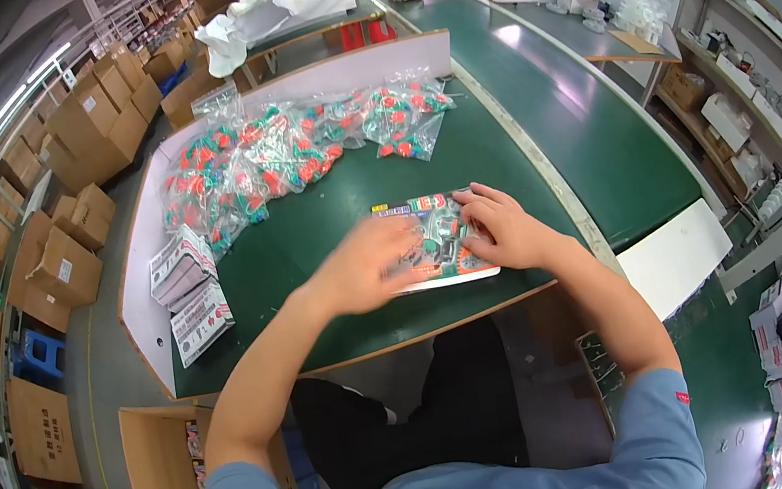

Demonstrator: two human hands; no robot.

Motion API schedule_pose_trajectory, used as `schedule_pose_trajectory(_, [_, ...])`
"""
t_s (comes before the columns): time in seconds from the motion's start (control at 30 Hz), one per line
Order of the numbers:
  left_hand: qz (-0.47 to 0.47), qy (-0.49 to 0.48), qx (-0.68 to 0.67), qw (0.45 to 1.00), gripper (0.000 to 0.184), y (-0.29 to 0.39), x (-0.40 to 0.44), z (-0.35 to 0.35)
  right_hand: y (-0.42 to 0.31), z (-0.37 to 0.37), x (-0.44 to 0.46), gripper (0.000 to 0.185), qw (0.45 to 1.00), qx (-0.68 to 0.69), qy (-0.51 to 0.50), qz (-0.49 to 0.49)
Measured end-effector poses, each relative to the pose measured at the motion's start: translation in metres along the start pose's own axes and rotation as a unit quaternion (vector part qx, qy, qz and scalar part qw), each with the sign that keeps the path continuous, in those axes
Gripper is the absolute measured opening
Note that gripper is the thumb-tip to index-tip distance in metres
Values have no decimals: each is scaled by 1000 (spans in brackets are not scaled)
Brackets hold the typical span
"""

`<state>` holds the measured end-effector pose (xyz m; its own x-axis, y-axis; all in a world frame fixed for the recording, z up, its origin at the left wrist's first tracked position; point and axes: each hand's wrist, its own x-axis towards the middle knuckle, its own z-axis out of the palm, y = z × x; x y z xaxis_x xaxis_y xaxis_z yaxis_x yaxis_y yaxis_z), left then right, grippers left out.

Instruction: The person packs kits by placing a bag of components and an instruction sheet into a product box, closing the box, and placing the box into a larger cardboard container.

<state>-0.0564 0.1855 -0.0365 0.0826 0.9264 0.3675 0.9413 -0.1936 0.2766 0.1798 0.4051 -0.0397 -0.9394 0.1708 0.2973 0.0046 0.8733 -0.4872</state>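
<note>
A flat printed package [439,229] with green and red parts under clear plastic lies on the green table [310,246] near its front edge. My left hand [369,263] is over the left side of the package, blurred by motion, its fingers smeared. My right hand [507,227] rests on the package's right edge, fingers spread and bent over it. Farther back lies a pile of clear plastic bags [267,162] with red and green parts. Stacks of folded printed leaflets [202,323] lie at the table's left edge.
A low white board [354,66] borders the table's back. On the right runs a green conveyor [573,106]. An open cardboard box [159,482] stands below at the left front, holding printed packages. Brown cartons [60,264] are at far left, shelves [755,38] at right.
</note>
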Motion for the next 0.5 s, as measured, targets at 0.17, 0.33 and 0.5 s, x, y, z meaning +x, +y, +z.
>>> schedule_pose_trajectory(0.17, [66,7,-6,998,48,32,-19,24,-22,16,-29,37,996,-17,12,-84])
schedule_pose_trajectory(0.33, [50,38,-23,998,46,27,-21,35,-19,26,-36,50,994,-43,28,-97])
schedule_pose_trajectory(0.5, [33,12,-76,997,39,24,-15,27,-21,10,-28,45,978,-129,20,-160])
